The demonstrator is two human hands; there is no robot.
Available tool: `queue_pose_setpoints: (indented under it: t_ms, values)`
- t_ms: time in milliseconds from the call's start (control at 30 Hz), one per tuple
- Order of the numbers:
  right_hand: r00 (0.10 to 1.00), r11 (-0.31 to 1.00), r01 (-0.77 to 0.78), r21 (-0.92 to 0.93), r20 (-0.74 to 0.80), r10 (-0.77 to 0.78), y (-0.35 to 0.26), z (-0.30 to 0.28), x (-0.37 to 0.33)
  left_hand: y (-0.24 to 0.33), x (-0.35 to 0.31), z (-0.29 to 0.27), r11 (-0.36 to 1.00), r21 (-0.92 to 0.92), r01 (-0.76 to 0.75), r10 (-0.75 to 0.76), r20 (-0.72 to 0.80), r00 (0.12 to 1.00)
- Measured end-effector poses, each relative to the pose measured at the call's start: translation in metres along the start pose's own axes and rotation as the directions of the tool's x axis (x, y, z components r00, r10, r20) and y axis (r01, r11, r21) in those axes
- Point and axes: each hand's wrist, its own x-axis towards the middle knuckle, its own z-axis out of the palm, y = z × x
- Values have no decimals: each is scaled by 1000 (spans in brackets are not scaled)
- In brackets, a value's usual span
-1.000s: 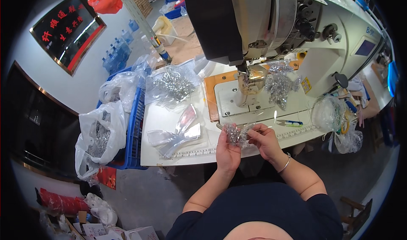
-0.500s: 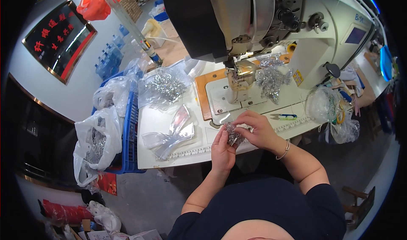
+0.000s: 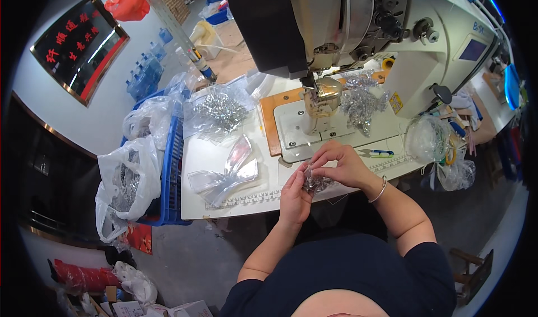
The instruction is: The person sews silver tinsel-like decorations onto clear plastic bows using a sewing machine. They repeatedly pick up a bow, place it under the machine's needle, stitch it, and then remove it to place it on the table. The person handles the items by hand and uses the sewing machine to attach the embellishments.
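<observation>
Evidently both hands are busy with one small thing: the left hand (image 3: 297,199) pinches the left end of a silver bundle (image 3: 317,184) between thumb and fingers, while the grip of the right hand (image 3: 340,165) is drawn together over its upper side, thumb and fingertips meeting close to the left fingertips. Exactly which strand or fold the right fingertips nip is too small to tell. The bundle is held up just over the near edge of the tabletop (image 3: 268,174). It looks light, soft and springy, likely to crumple under pressure and slide a little between bare fingers, its glittery strips perhaps easy to snag or tear; a gentle hold at the gathered end, away from the loose ends, would seem the surest. As for pose, the left forearm slants up from below with the palm turned inward and the fingers pointing away from the body; the right elbow bends well out to the side, and that hand arches in from the right, knuckles up, a bracelet (image 3: 379,189) on its wrist. Farther out, a ruler strip (image 3: 258,198) runs along the near edge, with a clear plastic bow (image 3: 228,177) toward the left edge and small snips (image 3: 376,153) to the right. Beyond the hands stands the sewing machine (image 3: 448,42), another silver cluster (image 3: 361,108) lying on its bed, right of the needle.
</observation>
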Motion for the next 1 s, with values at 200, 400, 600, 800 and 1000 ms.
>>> queue_pose_setpoints:
  t_ms: [200, 400, 600, 800, 1000]
  values:
    - [978, 974, -160, 159, -110, 179, 0, 7, -5, 0, 0, -1, 999, -8, -38, 38, 9, 999]
    - [997, 975, -82, 207, 2, 83, 0, 3, -6, 1, 5, -7, 998, -57, -6, 8, 40, 999]
    - [971, 943, -229, 242, -17, 240, 1, 7, -4, 3, -3, 1, 1000, -17, -10, 11, 48, 999]
    - [977, 966, -198, 169, -40, 208, 2, 10, -4, -1, -5, 0, 998, -39, -52, 53, 31, 998]
    - [971, 988, -115, 104, -200, 134, 3, 7, -2, -11, -2, -3, 988, 38, -148, 150, -41, 988]
